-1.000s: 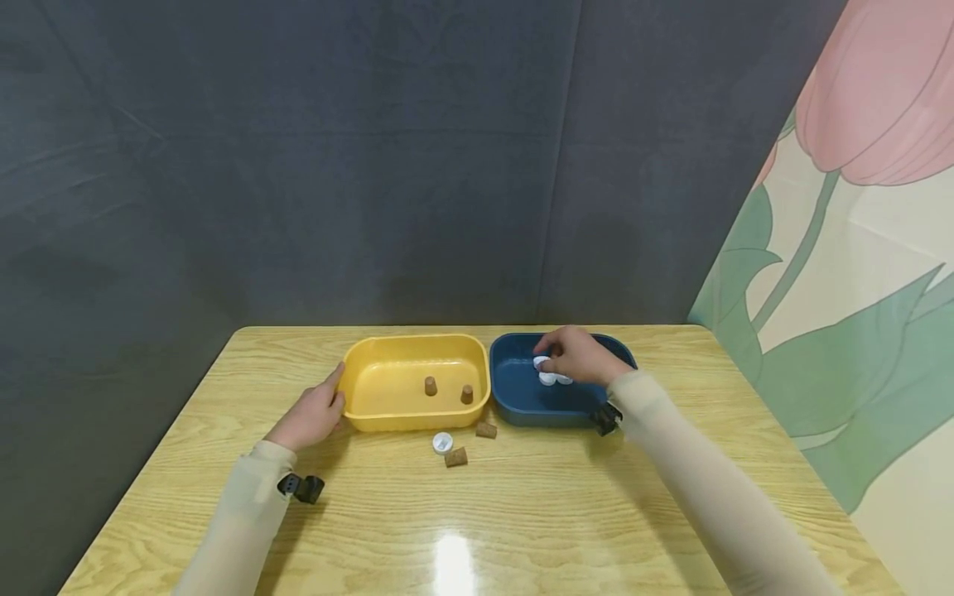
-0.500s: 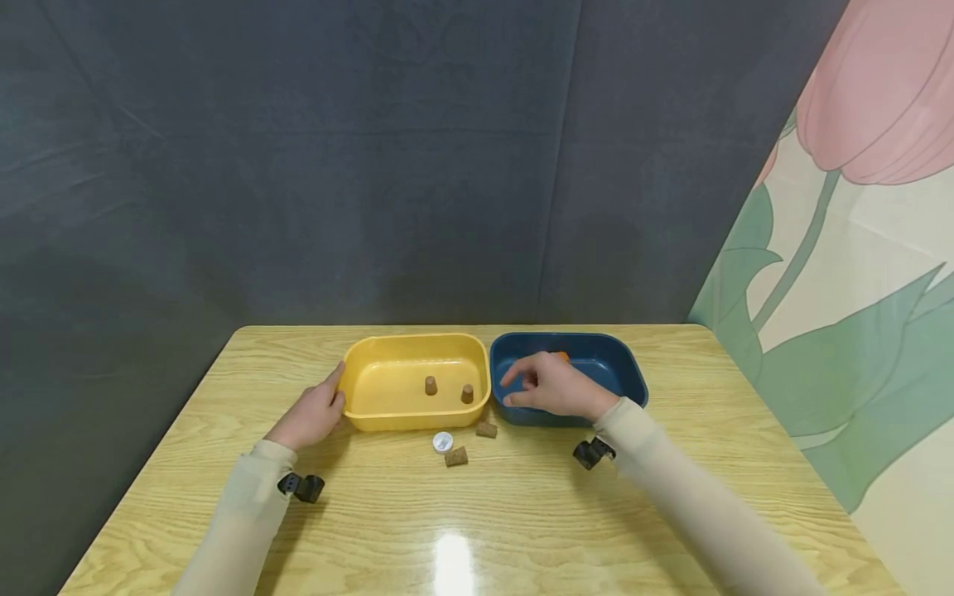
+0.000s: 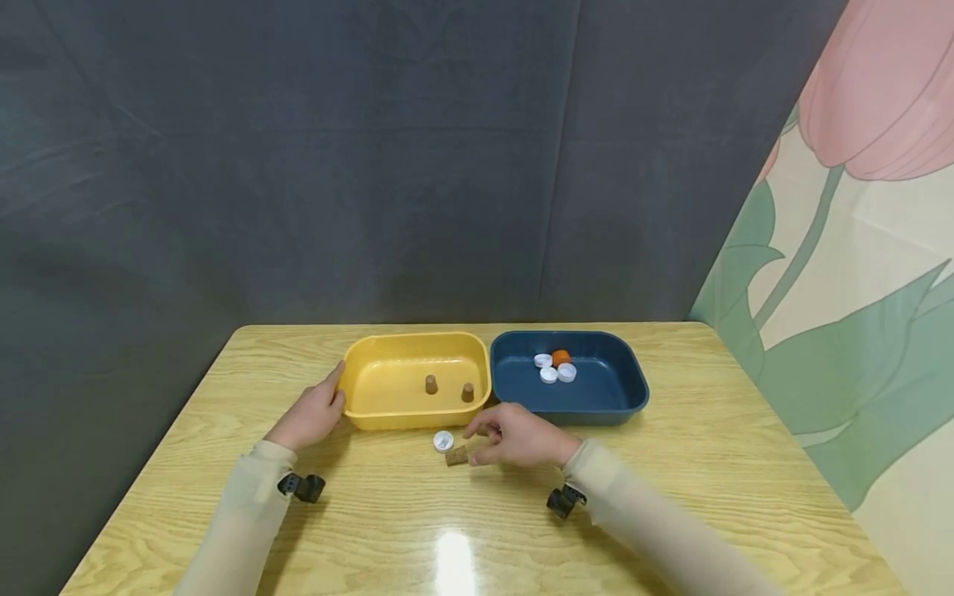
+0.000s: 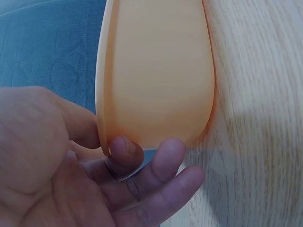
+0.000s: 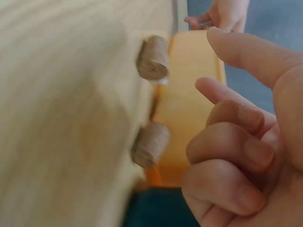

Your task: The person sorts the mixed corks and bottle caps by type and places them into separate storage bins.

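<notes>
My left hand (image 3: 309, 414) grips the left end of a yellow tray (image 3: 417, 420), its fingers around the rim in the left wrist view. Two cork stoppers stand inside the tray, one cork (image 3: 431, 385) left of the other (image 3: 467, 392). My right hand (image 3: 522, 437) hovers over the table before the trays, thumb and index finger spread, other fingers curled, holding nothing. Right by its fingertips lies a cork (image 3: 456, 456), with a white bottle cap (image 3: 443, 441) beside it. Another cork (image 5: 151, 144) shows in the right wrist view; my right hand hides it in the head view.
A dark blue tray (image 3: 570, 418) stands against the yellow one on its right. In it lie an orange cap (image 3: 561, 358) and several white bottle caps (image 3: 566, 372). Behind the wooden table (image 3: 387, 521) hangs a dark grey cloth (image 3: 373, 165).
My right hand has let go of a white cap inside the blue tray and come out left and nearer, to the corks on the table. My left hand keeps its place on the yellow tray.
</notes>
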A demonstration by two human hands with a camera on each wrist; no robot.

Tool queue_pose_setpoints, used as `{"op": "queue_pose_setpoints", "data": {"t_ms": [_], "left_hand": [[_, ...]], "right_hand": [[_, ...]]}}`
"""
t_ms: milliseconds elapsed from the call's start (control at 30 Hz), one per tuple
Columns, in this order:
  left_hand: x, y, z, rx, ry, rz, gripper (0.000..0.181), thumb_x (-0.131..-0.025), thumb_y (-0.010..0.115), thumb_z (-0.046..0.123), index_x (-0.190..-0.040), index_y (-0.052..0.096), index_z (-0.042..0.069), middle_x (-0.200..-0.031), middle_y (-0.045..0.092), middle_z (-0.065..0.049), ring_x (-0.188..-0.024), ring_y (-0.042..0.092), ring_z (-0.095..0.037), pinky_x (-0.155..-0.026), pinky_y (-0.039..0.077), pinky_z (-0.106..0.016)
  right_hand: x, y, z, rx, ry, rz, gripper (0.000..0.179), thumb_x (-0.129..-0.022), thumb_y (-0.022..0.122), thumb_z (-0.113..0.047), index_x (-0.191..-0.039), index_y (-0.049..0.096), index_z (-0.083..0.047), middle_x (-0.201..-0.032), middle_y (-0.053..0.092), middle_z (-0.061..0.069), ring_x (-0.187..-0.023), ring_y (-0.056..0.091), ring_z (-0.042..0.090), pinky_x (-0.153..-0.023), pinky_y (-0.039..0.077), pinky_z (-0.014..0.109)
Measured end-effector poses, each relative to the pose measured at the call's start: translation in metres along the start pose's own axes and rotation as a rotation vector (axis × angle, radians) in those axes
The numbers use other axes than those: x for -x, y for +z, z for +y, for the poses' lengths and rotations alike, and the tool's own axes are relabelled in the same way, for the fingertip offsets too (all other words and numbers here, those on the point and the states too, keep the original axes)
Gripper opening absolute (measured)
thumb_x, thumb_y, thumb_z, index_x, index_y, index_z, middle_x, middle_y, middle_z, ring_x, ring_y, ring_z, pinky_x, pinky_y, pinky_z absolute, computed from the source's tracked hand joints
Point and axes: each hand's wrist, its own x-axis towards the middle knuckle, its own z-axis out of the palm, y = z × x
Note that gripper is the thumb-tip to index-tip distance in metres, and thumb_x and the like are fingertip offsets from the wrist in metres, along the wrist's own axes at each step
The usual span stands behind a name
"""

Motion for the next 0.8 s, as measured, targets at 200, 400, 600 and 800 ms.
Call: {"op": "queue_pose_setpoints", "data": {"t_ms": [200,400,600,800], "left_hand": [[0.001,0.0,0.0,0.005,-0.004,0.001,0.059,-0.108,0.03,0.011,-0.159,0.005,-0.004,-0.06,0.053,-0.01,-0.05,0.045,-0.016,-0.051,0.04,-0.03],[0.001,0.0,0.001,0.015,-0.005,0.001,0.059,-0.108,0.03,0.011,-0.159,0.005,-0.004,-0.059,0.053,-0.009,-0.048,0.044,-0.016,-0.05,0.04,-0.029],[0.001,0.0,0.001,0.012,-0.002,0.004,0.059,-0.108,0.031,0.011,-0.159,0.005,-0.004,-0.059,0.052,-0.008,-0.049,0.044,-0.016,-0.05,0.04,-0.029],[0.0,0.0,0.0,0.005,0.003,0.001,0.059,-0.107,0.031,0.011,-0.158,0.005,-0.005,-0.061,0.054,-0.012,-0.049,0.045,-0.016,-0.05,0.04,-0.03]], "right_hand": [[-0.005,0.017,0.008,-0.109,0.02,-0.002,0.037,-0.085,0.081,-0.02,-0.119,0.071,-0.008,-0.056,0.036,-0.007,-0.05,0.033,0.004,-0.054,0.032,0.02],[-0.01,0.027,0.016,-0.125,0.024,0.024,0.038,-0.084,0.082,-0.02,-0.119,0.072,-0.011,-0.055,0.037,-0.007,-0.05,0.034,0.003,-0.053,0.031,0.019],[-0.012,0.031,0.019,-0.139,0.046,0.026,0.037,-0.082,0.083,-0.018,-0.117,0.074,-0.01,-0.055,0.038,-0.007,-0.05,0.036,0.003,-0.05,0.03,0.019],[-0.015,0.034,0.017,-0.089,0.051,0.042,0.031,-0.081,0.084,-0.017,-0.111,0.077,-0.01,-0.056,0.041,-0.006,-0.051,0.037,0.003,-0.052,0.03,0.019]]}}
